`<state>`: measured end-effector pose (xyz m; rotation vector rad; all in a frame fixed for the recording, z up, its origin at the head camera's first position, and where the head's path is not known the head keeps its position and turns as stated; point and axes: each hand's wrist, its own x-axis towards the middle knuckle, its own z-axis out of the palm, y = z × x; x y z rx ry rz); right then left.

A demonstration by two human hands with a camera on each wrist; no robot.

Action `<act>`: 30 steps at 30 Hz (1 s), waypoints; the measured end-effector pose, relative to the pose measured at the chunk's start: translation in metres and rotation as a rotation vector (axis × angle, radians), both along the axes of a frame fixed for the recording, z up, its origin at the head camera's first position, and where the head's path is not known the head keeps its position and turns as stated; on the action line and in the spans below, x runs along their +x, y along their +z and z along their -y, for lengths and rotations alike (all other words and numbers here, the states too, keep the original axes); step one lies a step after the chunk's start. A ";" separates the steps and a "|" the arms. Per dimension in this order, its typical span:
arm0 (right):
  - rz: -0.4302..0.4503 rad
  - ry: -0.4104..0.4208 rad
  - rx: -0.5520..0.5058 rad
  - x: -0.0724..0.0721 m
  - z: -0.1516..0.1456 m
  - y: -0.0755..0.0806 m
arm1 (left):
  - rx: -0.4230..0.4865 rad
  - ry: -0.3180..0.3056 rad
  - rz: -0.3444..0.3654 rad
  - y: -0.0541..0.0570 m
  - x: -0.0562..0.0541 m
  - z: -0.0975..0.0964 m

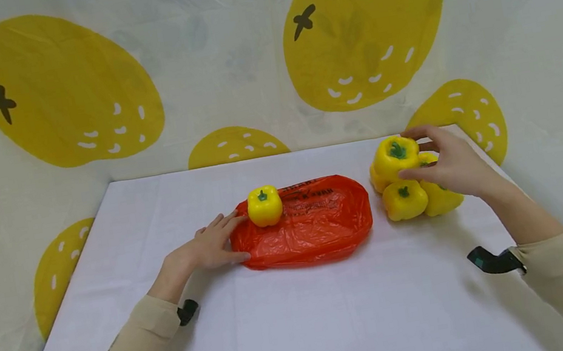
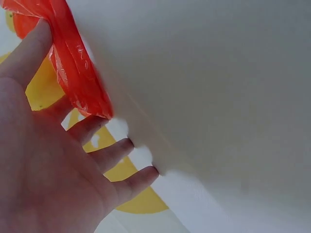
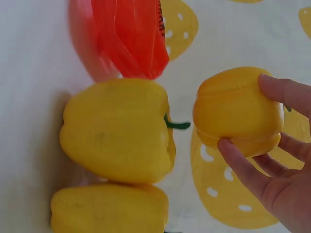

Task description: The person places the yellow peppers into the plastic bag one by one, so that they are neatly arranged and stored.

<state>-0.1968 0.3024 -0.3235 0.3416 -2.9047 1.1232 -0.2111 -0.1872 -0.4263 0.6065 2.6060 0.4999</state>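
My left hand point(image 1: 214, 244) rests at the left end of a red plastic bag point(image 1: 318, 234), fingers spread and fairly straight. In the left wrist view, the thumb and some fingertips touch the bag's edge point(image 2: 77, 68). One yellow bell pepper point(image 1: 265, 207) sits upright on the bag's back left part. At the right, my right hand point(image 1: 453, 163) grips another yellow bell pepper point(image 3: 238, 114) between thumb and fingers, above the others in the group. Below it, several more yellow bell peppers point(image 1: 405, 200) stand close together, partly hidden by the hand and the held one.
A white cloth point(image 1: 305, 325) covers the table, which ends at a back edge just behind the peppers. Behind it hangs a pale curtain point(image 1: 218, 56) printed with big yellow fruit. Dark wrist mounts point(image 1: 494, 259) stick out from both sleeves.
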 end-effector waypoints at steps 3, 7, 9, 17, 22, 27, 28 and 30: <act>-0.012 0.022 -0.005 0.002 0.010 -0.002 | 0.004 0.021 0.000 0.002 0.001 -0.001; -0.011 0.051 -0.023 0.005 0.022 -0.003 | 0.004 0.031 -0.002 0.003 0.001 -0.001; -0.008 0.066 -0.029 0.007 0.029 -0.003 | -0.002 0.022 -0.007 0.004 0.001 0.000; -0.003 0.124 -0.071 0.008 0.053 -0.010 | -0.047 -0.026 -0.031 0.006 -0.001 0.002; -0.007 0.193 -0.086 0.007 0.065 -0.018 | -0.042 -0.020 -0.028 0.005 0.000 0.003; 0.015 0.233 -0.093 0.006 0.076 -0.023 | -0.047 -0.019 -0.020 0.004 0.001 0.006; 0.018 0.242 -0.093 0.006 0.078 -0.024 | -0.048 -0.022 -0.020 0.004 0.001 0.007; 0.031 0.255 -0.096 0.007 0.083 -0.026 | -0.048 -0.033 -0.026 0.004 0.000 0.008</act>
